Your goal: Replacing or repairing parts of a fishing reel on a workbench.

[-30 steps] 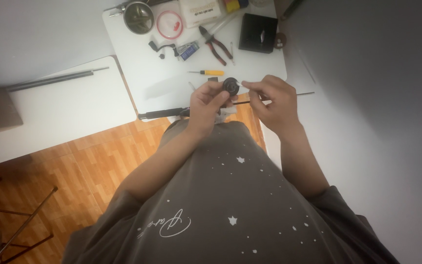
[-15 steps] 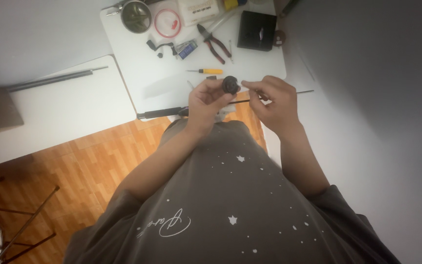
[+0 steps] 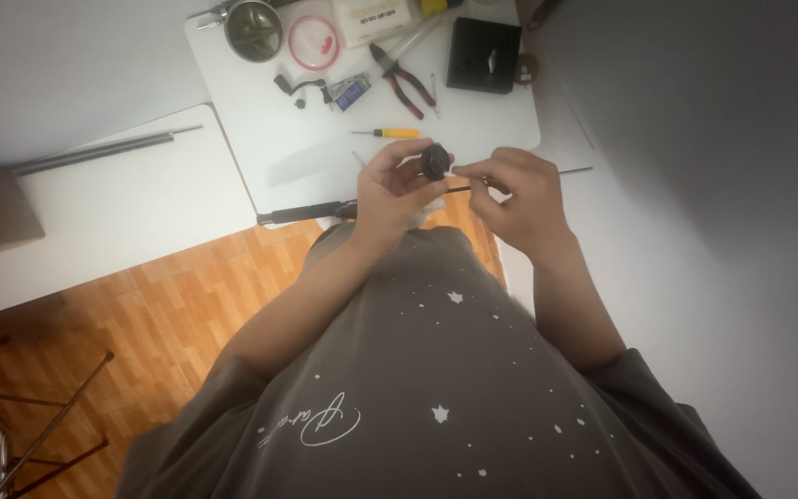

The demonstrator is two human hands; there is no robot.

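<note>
The left hand (image 3: 397, 189) is closed about a small round black part (image 3: 434, 163), fingertips pinching its rim, and holds it raised above the near edge of the white rectangular table (image 3: 307, 157); the right hand (image 3: 514, 199) is closed, thumb and forefinger pinched on a thin dark rod-like tool (image 3: 565, 172) whose near end meets the black part and whose far end juts out past the knuckles to the right; how the tool engages the part cannot be told; on the table beyond the hands lie a small yellow-handled screwdriver (image 3: 382, 133), red-handled pliers (image 3: 402, 79), a flat black square case (image 3: 483, 54), a round metal cup (image 3: 253, 30) and a clear round dish with a red rim (image 3: 314, 42); a long black cylindrical handle (image 3: 302, 214) lies along the table's near edge, just left of the left wrist.
</note>
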